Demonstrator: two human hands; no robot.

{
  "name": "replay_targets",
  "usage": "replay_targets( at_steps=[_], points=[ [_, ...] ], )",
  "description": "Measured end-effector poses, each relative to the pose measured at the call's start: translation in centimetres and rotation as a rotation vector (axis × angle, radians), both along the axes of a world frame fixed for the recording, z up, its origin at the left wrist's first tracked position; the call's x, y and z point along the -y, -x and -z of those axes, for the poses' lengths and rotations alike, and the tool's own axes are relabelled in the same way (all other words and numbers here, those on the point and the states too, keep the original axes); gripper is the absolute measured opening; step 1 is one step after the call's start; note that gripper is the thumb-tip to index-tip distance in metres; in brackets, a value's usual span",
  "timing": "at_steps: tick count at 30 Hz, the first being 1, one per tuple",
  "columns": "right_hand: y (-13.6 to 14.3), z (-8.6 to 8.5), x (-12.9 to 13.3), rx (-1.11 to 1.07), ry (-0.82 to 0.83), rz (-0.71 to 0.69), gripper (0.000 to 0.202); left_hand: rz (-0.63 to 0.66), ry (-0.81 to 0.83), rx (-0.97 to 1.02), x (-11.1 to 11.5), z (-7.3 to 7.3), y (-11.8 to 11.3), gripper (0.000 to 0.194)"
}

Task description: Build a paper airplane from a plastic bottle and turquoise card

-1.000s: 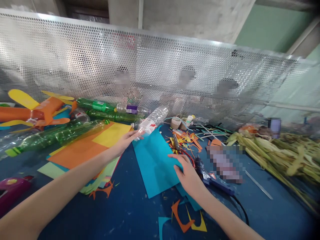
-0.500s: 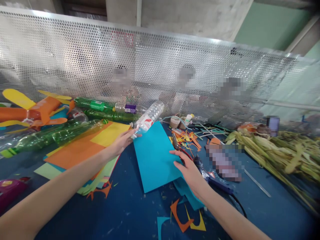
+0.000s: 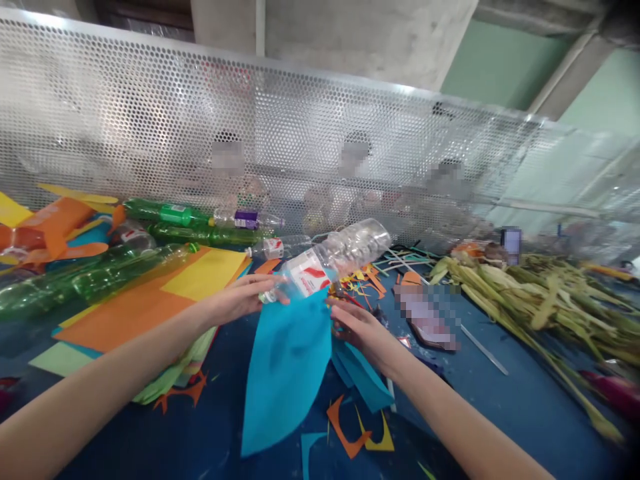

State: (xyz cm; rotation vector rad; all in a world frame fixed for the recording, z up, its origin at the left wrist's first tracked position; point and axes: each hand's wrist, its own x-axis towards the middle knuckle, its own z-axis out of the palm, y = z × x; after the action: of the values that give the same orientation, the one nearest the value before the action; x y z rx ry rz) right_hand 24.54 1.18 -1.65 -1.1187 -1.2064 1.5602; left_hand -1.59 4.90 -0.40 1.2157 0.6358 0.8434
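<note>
A clear plastic bottle [image 3: 345, 252] with a red and white label lies tilted in the air, its neck towards my left hand [image 3: 245, 299]. My left hand's fingers are closed round the neck end. Below the bottle hangs a blue sheet [image 3: 287, 373], raised and curved, its top edge up against the bottle's label. My right hand [image 3: 357, 327] pinches the sheet's upper right edge, with some fingertips hidden behind it. More blue sheets [image 3: 367, 383] lie under my right hand on the dark blue table.
Orange and yellow sheets [image 3: 135, 303] are stacked at left, near green bottles [image 3: 135, 270] and an orange pinwheel-like piece [image 3: 60, 223]. Paper offcuts [image 3: 345, 430] lie in front. Dried husks [image 3: 540, 300] and a pixelated object [image 3: 427, 313] are at right. A perforated metal panel [image 3: 300, 133] stands behind.
The bottle has come closer and to the right. The blue sheet has been lifted and bent upwards against it. My right hand's fingers, spread over the sheet before, now pinch its edge.
</note>
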Motion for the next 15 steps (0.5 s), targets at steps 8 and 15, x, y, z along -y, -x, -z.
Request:
replay_targets(
  at_steps=[8,15],
  points=[
    [0.4,-0.2,0.5,-0.146,-0.079,0.126,0.037,0.109,-0.004,0.048,1.6,-0.5,-1.3,0.027],
    [-0.9,-0.2,-0.4,0.017,-0.17,0.142,0.029,0.086,-0.109,-0.202,0.2,-0.6,0.0,0.04]
  ],
)
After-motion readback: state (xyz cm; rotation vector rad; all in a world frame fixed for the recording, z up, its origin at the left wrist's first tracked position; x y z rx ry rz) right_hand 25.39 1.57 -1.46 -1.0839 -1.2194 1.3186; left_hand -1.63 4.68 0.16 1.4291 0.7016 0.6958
